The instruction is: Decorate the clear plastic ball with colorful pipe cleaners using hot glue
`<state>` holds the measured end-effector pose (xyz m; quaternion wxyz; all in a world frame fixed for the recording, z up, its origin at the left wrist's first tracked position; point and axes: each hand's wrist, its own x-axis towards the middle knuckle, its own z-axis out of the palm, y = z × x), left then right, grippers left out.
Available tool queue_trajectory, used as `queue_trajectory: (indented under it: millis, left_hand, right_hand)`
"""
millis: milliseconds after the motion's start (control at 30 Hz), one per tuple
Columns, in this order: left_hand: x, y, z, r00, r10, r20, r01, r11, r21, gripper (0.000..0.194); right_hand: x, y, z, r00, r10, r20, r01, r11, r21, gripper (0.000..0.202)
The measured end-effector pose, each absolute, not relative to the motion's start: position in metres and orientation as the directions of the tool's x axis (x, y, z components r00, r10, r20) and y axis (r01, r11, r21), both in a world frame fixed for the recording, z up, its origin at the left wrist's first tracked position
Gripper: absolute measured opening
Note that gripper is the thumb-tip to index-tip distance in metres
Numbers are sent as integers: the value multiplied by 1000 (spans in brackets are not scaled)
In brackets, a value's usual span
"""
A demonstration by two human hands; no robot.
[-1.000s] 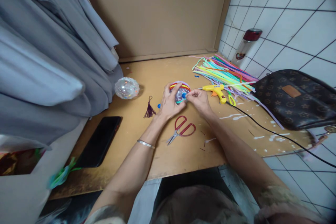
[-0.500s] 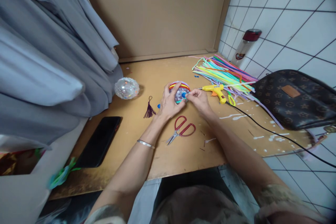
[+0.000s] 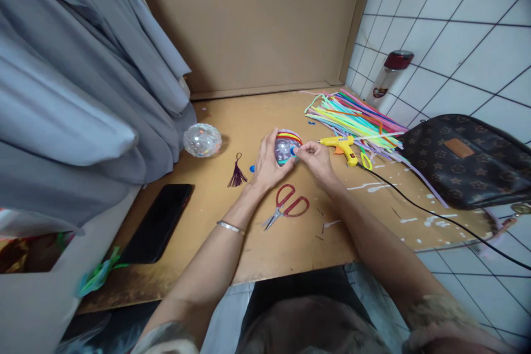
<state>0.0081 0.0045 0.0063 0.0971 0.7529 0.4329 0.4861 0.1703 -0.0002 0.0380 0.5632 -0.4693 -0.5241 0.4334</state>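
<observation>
A clear ball [image 3: 284,150] with red, yellow and lilac bands round its upper part rests in my left hand [image 3: 267,163], whose fingers curl along its left side. My right hand [image 3: 317,159] pinches a small blue piece [image 3: 293,150] against the right side of the ball. What that piece is made of is too small to tell. Just past my right fingertips lies a yellow glue gun [image 3: 338,146], its nozzle pointing at them. Scissors with red handles [image 3: 286,204] lie below my hands. Left of my left hand are a dark purple tassel [image 3: 237,172] and another blue bit [image 3: 252,168].
Farther left stand a second clear ball [image 3: 202,140] and a black phone [image 3: 158,224]. Many coloured pipe cleaners [image 3: 357,119] are heaped at the back right, near a brown bag [image 3: 464,160] and a bottle [image 3: 390,77]. A black cord [image 3: 415,193] crosses the right side.
My left fingers have shifted from across the ball's front to its left edge, so more of the ball shows. My right hand still pinches the blue piece at nearly the same spot.
</observation>
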Motion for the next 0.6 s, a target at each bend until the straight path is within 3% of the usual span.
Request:
queue_trajectory:
  millis: [200,367,600]
  left_hand:
    - [7,6,3,88,805,587,502,-545,672,97]
    - [7,7,0,68,830,553,434,-524,733,114]
    - [4,7,-3,62,846,529,419,-503,756,117]
  right_hand:
    - [183,10,36,221,958,181,-117,210,-971,38]
    - [184,12,28,138,986,91,-44,98,-994,49]
    - [185,15,23,162,983,91,-33,97,-995,49]
